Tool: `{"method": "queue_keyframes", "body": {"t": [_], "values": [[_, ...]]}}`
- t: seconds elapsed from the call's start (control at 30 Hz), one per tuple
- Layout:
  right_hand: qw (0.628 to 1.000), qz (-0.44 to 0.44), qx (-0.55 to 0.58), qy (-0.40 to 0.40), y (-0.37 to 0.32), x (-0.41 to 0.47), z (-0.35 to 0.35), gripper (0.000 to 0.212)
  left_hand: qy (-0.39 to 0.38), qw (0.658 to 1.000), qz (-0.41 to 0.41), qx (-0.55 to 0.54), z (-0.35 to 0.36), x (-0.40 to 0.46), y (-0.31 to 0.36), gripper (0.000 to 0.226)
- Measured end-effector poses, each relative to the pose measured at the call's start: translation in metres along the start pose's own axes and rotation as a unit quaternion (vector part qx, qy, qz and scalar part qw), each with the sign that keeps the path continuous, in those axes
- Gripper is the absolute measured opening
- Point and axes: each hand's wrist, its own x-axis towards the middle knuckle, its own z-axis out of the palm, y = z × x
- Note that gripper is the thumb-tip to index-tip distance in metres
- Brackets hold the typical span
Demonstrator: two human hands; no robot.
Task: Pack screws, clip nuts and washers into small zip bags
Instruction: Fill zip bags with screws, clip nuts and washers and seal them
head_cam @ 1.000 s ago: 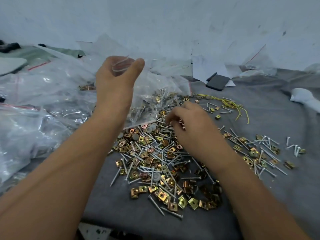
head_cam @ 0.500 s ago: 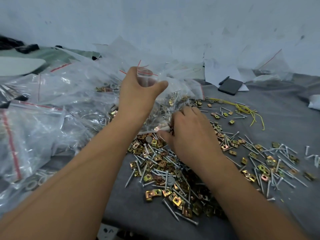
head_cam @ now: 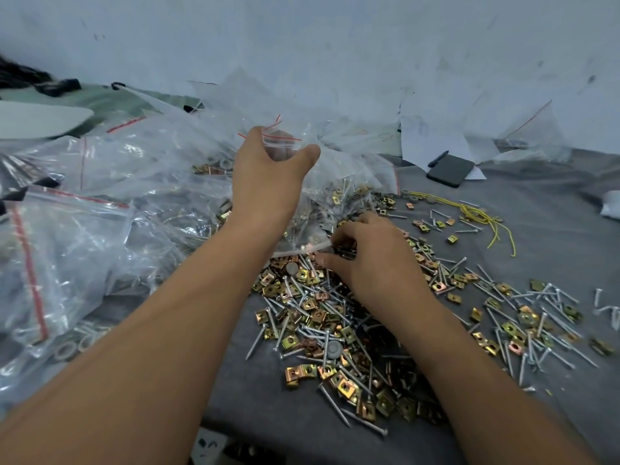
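The fingertips of the left hand (head_cam: 268, 169) are hidden behind its own back, but thumb and fingers curl round the mouth of a small clear zip bag (head_cam: 281, 142) with a thin red seal line, held up above the far end of the hardware heap. The right hand (head_cam: 372, 260) lies knuckles-up on the heap; its fingers bend down into the pieces, and whether they pinch anything cannot be made out. Under both hands spreads a pile of slim silver screws (head_cam: 330, 402), squarish brass-coloured clip nuts (head_cam: 290, 342) and a few dull grey round washers (head_cam: 333, 347), on a grey cloth (head_cam: 553, 236). To the left, crumpled clear bags (head_cam: 67, 236) with red strips blur their contents. Far right lie a yellow wire (head_cam: 483, 218) and a flat black pad (head_cam: 451, 170). The forearms run off the near edge.
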Motion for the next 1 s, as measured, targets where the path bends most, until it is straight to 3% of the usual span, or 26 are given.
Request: {"method": "queue_keyframes", "body": {"t": [0.3, 0.37, 0.43, 0.57, 0.67, 0.73, 0.9, 1.0], "values": [[0.993, -0.114, 0.006, 0.001, 0.001, 0.000, -0.001, 0.015, 0.006, 1.000, -0.003, 0.020, 0.001, -0.001, 0.000, 0.029], [0.991, -0.109, 0.074, 0.018, 0.005, 0.001, -0.007, 0.013, -0.004, 1.000, 0.000, 0.021, 0.000, -0.001, 0.001, 0.029], [0.972, -0.083, 0.215, 0.045, 0.010, 0.001, -0.017, 0.013, -0.020, 0.999, 0.008, 0.026, 0.000, -0.003, 0.003, 0.030], [0.864, -0.063, 0.492, 0.085, 0.018, -0.001, -0.036, 0.017, -0.108, 0.991, 0.041, 0.065, 0.003, -0.012, 0.009, 0.034], [0.729, -0.024, 0.679, 0.079, 0.019, -0.004, -0.050, 0.021, -0.249, 0.944, 0.122, 0.178, 0.008, -0.024, 0.014, 0.040], [0.676, -0.002, 0.732, 0.087, 0.023, -0.006, -0.056, 0.024, -0.304, 0.913, 0.162, 0.219, 0.012, -0.033, 0.016, 0.041], [0.727, 0.023, 0.675, 0.123, 0.033, -0.011, -0.062, 0.022, -0.327, 0.896, 0.195, 0.229, 0.019, -0.042, 0.018, 0.042], [0.794, 0.025, 0.591, 0.141, 0.038, -0.013, -0.062, 0.023, -0.322, 0.903, 0.183, 0.219, 0.018, -0.040, 0.016, 0.041]]}}
